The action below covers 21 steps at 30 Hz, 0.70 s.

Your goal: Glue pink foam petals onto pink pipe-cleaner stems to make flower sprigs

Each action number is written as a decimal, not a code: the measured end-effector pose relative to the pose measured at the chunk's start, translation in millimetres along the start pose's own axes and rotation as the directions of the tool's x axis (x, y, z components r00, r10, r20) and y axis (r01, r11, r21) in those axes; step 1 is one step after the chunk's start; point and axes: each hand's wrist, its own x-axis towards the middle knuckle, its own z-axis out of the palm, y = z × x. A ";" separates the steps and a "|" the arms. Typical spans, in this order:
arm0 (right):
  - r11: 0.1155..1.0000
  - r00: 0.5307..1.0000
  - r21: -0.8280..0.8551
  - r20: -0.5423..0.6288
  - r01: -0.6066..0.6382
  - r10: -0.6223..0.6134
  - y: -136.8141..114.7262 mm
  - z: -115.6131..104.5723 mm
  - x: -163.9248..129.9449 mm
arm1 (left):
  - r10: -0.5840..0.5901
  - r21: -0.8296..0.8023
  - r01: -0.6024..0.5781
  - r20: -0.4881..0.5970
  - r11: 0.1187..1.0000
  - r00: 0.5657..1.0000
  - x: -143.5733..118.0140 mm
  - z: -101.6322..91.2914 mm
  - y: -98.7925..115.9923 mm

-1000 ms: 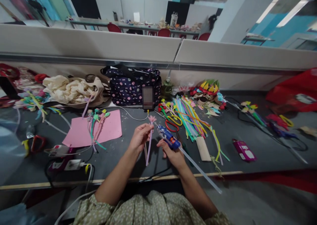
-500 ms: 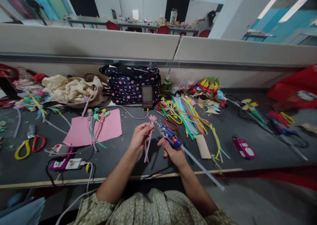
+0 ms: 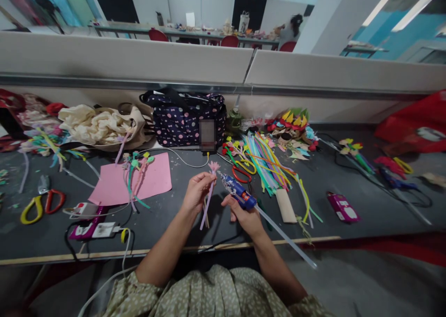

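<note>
Pinched in my left hand (image 3: 198, 190) is a craft flower (image 3: 214, 167) with a pink fringed head and a pale lilac stem hanging below my fingers. My right hand (image 3: 242, 213) is wrapped round a blue hot glue gun (image 3: 239, 191), and a long translucent glue stick (image 3: 287, 237) runs out of its back end. The gun's nozzle points up and left, close beside the flower head; whether they touch I cannot tell. Just beyond the gun lie red-and-yellow-handled scissors (image 3: 241, 174) and a bundle of coloured pipe cleaners (image 3: 266, 163).
On the left are a pink sheet (image 3: 155, 180) with small flowers, another pair of scissors (image 3: 43, 187) and a purple power strip (image 3: 87, 231) with cables. A polka-dot bag (image 3: 177, 122) with a phone (image 3: 207, 135) against it stands behind. A purple box (image 3: 343, 208) lies right.
The flower's lower stem has swung slightly left in my left hand. Both hands otherwise keep nearly the same place and hold. A light-blue item at the lower left has gone from view.
</note>
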 end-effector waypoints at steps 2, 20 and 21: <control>1.000 1.000 0.000 0.007 0.002 -0.002 0.7 -0.2 0.0 | -0.001 0.004 0.001 -0.004 1.000 1.000 0.2 -0.2 -0.5; 1.000 1.000 -0.011 0.019 0.012 -0.012 1.2 -0.4 -2.1 | -0.003 -0.027 0.002 -0.027 1.000 1.000 -0.4 0.0 1.6; 1.000 1.000 -0.008 0.015 0.016 -0.016 1.3 -0.3 -2.2 | -0.002 -0.020 0.001 -0.023 1.000 1.000 -0.8 -0.3 1.5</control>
